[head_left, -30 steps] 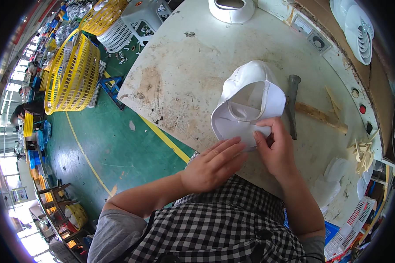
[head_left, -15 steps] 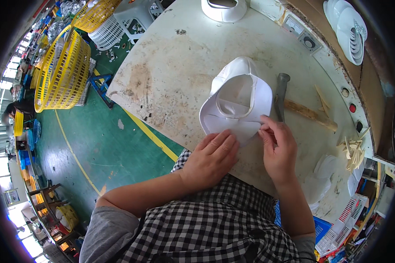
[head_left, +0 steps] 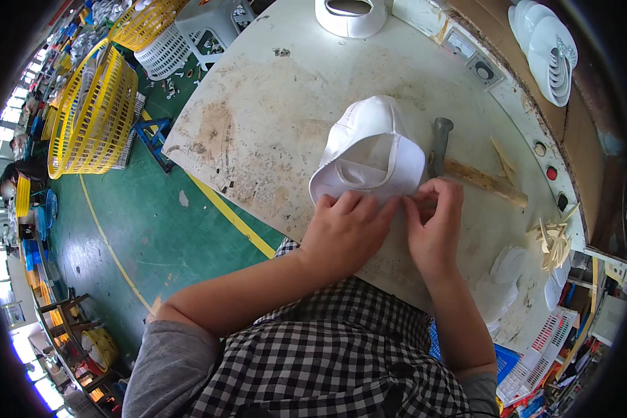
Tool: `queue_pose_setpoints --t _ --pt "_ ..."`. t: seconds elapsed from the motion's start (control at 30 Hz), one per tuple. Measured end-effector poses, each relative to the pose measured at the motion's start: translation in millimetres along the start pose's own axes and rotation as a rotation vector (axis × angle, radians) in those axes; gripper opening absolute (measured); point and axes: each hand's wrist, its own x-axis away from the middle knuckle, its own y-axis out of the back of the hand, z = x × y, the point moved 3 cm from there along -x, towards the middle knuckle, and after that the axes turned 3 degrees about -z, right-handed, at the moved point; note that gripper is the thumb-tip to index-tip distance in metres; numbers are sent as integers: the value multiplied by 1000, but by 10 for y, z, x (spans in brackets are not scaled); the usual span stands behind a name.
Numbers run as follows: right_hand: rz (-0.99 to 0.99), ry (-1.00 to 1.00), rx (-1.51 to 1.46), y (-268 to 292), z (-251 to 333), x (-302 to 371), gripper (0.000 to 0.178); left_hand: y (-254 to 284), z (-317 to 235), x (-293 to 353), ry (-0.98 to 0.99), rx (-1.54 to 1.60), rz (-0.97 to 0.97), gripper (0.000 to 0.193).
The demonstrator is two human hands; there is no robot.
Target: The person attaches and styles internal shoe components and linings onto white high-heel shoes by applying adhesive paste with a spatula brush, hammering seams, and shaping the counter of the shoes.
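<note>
From my end of the feed, I can read no words, numbers or signs; on the dark dial (head_left: 482,69) at the table's edge (head_left: 512,104) and the pale panel (head_left: 460,43) beside it, any print is too small for me.

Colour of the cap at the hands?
The cap is white; shows best in the head view.

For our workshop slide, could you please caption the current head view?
Left hand and right hand at the near edge of a white cap, with a hammer alongside.
</note>
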Motion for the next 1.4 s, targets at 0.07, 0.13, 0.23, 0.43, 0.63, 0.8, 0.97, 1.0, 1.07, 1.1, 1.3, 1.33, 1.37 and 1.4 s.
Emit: queue_pose_setpoints --t 0.07,0.13,0.23,0.43,0.63,0.8,0.97,1.0,1.07,1.1,1.3,1.33,1.37,1.4 --pt "-9 -6 -22 22 65 -17 39 -18 69 4 63 14 43 40" --pt "6 -191 -88 34 220 -53 35 9 274 178 -60 410 -165 43" --pt "227 -163 72 8 145 -81 34 274 405 378 69 428 -552 55" --pt "111 -476 -576 -97 271 103 31 175 296 417 641 1423 -301 60" --pt "482 -402 -433 -144 408 496 36 464 217 192 692 1167 -415 24" --pt "792 -126 -259 389 483 367 20 990 797 -311 584 947 -74 35" --pt "146 -332 -127 1032 -286 -296 14 784 1116 -643 578 821 -45 43" --pt "45 -297 29 1152 -458 -469 15 786 1058 -688 526 702 -114 44" --pt "-67 -261 189 1325 -783 -714 17 734 985 -703 373 497 -292 48" --pt "-103 -127 362 1371 -897 -807 20 745 923 -688 370 495 -296 48" --pt "-67 -34 607 1472 -1100 -1019 27 936 375 -543 65 368 -543 39" --pt "-127 -8 619 1528 -1037 -1005 26 946 281 -526 25 441 -540 34" --pt "-119 5 600 1477 -875 -995 26 986 196 -496 -55 484 -504 30" --pt "-185 -118 233 1456 -671 -935 24 967 125 -483 -88 611 -435 28"
